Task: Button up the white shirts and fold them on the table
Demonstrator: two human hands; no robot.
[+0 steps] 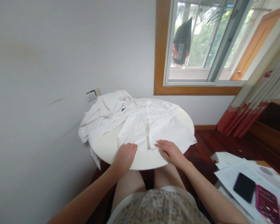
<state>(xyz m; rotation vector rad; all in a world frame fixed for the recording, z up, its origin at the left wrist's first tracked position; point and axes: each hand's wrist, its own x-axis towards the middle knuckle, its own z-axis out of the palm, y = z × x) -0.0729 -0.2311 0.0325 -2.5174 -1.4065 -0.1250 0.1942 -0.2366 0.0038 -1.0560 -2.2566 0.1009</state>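
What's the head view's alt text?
A person's left hand and right hand touch the near edge of a white shirt spread on a rounded white table. More white clothing lies heaped at left; a window is upper right.

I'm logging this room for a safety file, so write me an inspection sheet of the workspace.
Surface: pale rounded table, partly covered by cloth.
Job's things: white garment spread out; white heap to its left, hanging over the table's edge.
Clutter: papers at lower right, bearing a black slab and a pink-edged phone.
Grip: left hand and right hand at the garment's near edge; whether they pinch it is unclear.
Cables: nothing seen for certain; dark strip at the socket is unclear.
Surroundings: white wall, wood-framed window, curtain, red-brown floor.
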